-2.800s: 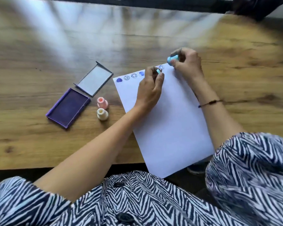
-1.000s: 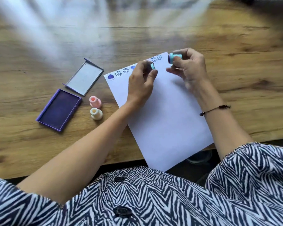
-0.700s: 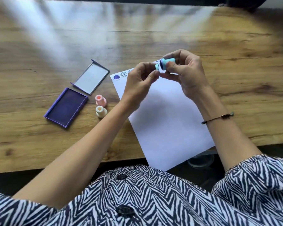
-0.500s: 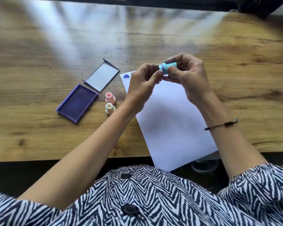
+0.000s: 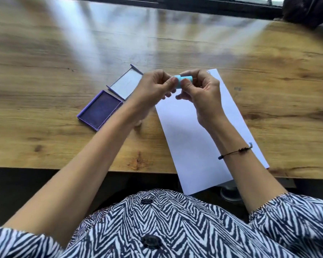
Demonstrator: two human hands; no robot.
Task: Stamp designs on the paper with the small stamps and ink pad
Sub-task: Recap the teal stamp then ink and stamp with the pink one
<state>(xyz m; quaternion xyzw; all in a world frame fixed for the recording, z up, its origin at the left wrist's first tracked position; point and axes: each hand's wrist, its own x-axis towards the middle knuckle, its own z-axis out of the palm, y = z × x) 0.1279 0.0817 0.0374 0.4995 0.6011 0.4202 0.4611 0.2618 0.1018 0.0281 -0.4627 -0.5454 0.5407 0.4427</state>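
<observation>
Both hands meet mid-air: left hand point(image 5: 153, 88) and right hand point(image 5: 201, 90) pinch a blue stamp point(image 5: 182, 81) between fingertips. Underneath lies the paper point(image 5: 190, 138); left of them, the open ink pad point(image 5: 101, 108) on the table point(image 5: 45, 71).

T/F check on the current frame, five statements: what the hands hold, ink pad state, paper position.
1. Both hands are on one blue stamp. True: the left hand and the right hand meet on it, raised above the paper.
2. The ink pad is shut. False: it lies open, with its lid beside it on the wooden table.
3. The white paper lies wholly on the table. False: its near corner hangs over the table's front edge.
4. The ink pad lies on the paper. False: it sits on bare wood, to the left of the sheet.
5. The right wrist wears a dark bracelet. True.
</observation>
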